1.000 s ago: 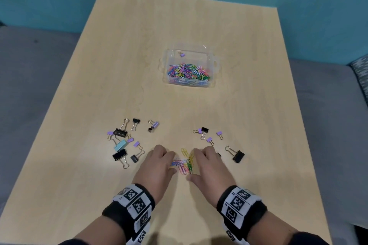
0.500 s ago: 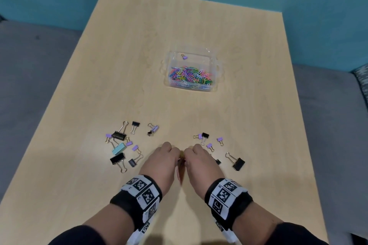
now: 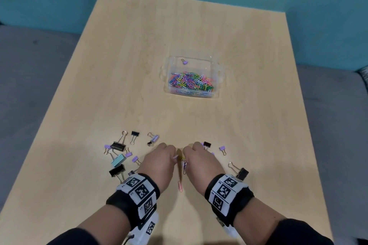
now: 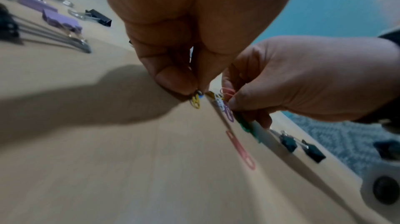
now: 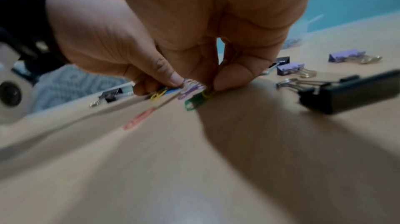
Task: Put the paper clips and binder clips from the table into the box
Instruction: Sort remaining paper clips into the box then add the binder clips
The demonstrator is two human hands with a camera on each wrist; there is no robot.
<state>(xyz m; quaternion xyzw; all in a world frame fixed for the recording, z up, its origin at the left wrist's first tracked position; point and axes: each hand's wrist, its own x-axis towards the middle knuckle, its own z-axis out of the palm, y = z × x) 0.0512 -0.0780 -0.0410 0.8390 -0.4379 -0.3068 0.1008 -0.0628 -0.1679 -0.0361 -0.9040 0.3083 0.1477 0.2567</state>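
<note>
— What are the hands doing?

— Both are down on the surface (image 3: 258, 125), knuckles nearly touching. The left hand (image 3: 159, 162) has its fingers curled and pinches a few paper clips (image 4: 195, 102) at the fingertips; the right hand (image 3: 201, 162) pinches its own small bunch (image 5: 195, 96), a green and a purple one hanging out below the fingers.

— Anything loose between them?

— One pink paper clip (image 3: 180, 186) lies flat on the surface between the two wrists, touched by neither hand.

— And the binder clips?

— Scattered on both sides. Out beyond the left hand is a cluster of black, purple and pale-blue ones (image 3: 118, 157); beside the right hand are a few small purple and black ones (image 3: 222, 149), and a larger black one (image 3: 242, 173) near the right wrist.

— The box?

— The clear box (image 3: 218, 69) stands well ahead of the hands, slightly toward the right one — a heap of coloured paper clips inside, plus one purple binder clip (image 3: 184, 62) at its far end.
</note>
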